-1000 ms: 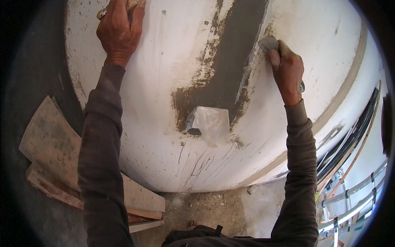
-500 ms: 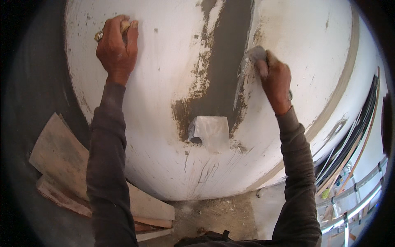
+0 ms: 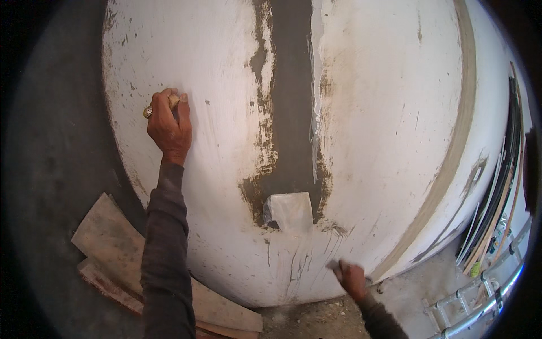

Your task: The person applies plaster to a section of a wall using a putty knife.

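Right hand (image 3: 351, 278) sat low at the foot of the white plastered wall (image 3: 192, 85), fingers curled shut around a small pale tool (image 3: 333, 264) that was blurred and hard to make out, its edge pressed to the streaked plaster. Just above it, a clear plastic-covered box (image 3: 291, 212) stuck out of the surface, glossy and squarish, with rough grey mortar around it. From that box a dark grey filled channel (image 3: 291, 85) ran straight up the wall, its borders ragged with brown smears on the left and a crisp white ridge on the right. Left hand (image 3: 168, 127) was higher up and well apart from the right, closed tight on a wooden handle (image 3: 174, 101) with a metal end poking out, knuckles against smooth bare plaster with plenty of open surface around. Down left, worn flat wooden boards (image 3: 107, 237) lay stacked on the floor. Far right, long thin pipes (image 3: 497, 192) leaned beside the wall over a metal ladder (image 3: 480, 305).
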`<state>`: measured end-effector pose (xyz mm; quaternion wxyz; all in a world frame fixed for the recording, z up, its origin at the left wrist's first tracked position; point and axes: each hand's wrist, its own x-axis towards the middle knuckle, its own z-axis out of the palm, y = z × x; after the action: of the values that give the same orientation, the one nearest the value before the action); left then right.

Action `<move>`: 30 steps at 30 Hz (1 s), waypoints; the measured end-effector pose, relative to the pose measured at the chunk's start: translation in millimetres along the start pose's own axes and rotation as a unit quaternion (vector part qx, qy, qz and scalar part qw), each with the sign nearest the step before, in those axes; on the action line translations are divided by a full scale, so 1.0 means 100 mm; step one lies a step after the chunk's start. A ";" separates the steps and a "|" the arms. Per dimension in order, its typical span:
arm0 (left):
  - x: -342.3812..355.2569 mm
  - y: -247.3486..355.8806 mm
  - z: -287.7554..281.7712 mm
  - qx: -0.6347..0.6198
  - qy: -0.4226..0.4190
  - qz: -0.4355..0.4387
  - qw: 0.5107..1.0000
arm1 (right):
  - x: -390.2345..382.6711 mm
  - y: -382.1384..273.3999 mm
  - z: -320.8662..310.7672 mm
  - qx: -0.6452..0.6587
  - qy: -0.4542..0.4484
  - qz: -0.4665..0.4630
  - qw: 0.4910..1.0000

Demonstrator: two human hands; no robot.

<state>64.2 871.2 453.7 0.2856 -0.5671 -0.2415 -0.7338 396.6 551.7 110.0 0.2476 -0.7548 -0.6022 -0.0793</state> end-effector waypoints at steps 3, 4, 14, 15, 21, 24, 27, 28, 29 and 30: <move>0.03 0.04 -0.02 0.000 -0.007 -0.008 1.000 | -1.15 0.69 1.01 -0.018 -0.065 0.058 0.996; 0.02 0.01 -0.06 0.006 -0.011 -0.011 1.000 | -1.49 0.73 1.21 -0.015 -0.179 0.195 0.964; 0.12 0.09 -0.09 -0.007 -0.066 -0.009 0.998 | -2.94 1.61 1.84 0.086 -0.346 0.479 0.802; 0.15 0.11 -0.11 -0.018 -0.070 -0.021 0.997 | -2.93 1.61 1.83 0.093 -0.340 0.478 0.804; 0.12 0.37 -0.37 -0.140 -0.126 -0.179 0.966 | -2.75 1.57 1.75 0.152 -0.290 0.467 0.821; -0.10 0.83 -0.64 -0.212 -0.174 -0.224 0.935 | -2.53 1.41 1.58 0.222 -0.208 0.446 0.842; -0.50 1.38 -0.98 -0.331 -0.267 -0.313 0.850 | -2.04 0.92 1.19 0.316 -0.058 0.342 0.883; -0.63 1.57 -1.10 -0.351 -0.321 -0.346 0.809 | -1.75 0.63 0.88 0.324 -0.009 0.282 0.903; -0.82 1.65 -1.30 -0.365 -0.376 -0.407 0.748 | -1.46 0.33 0.59 0.330 0.024 0.212 0.919; -0.97 1.76 -1.38 -0.438 -0.383 -0.487 0.651 | -1.38 0.27 0.57 0.371 0.054 0.196 0.906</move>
<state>109.0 665.3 331.4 -0.5123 -0.6579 -0.2214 -0.5057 375.5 453.9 -4.3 0.5523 -0.7058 -0.4142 0.1590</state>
